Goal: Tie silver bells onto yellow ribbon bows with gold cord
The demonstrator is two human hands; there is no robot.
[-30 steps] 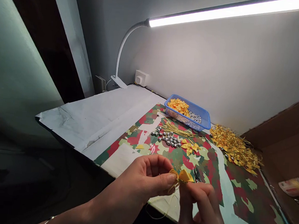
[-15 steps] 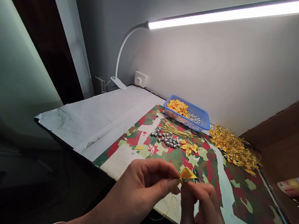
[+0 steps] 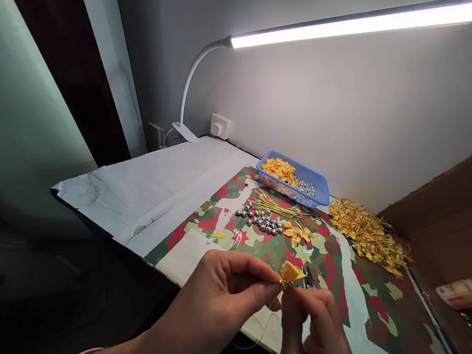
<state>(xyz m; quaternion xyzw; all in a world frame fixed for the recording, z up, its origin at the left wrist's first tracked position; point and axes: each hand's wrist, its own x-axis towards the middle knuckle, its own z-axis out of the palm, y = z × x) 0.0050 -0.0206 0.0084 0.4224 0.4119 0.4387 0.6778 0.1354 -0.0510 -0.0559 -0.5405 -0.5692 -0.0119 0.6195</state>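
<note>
1. Because the yellow bow looks small and soft, it could twist out of shape if the two pinches pull unevenly.
2. The thin cord, hanging in a loose loop below the fingers, could snag on the white-covered table if drawn sideways.
3. The bow sits between both sets of fingertips: the left hand pinches its left end; the right hand pinches its lower edge, where any cord caught is hidden.
</note>
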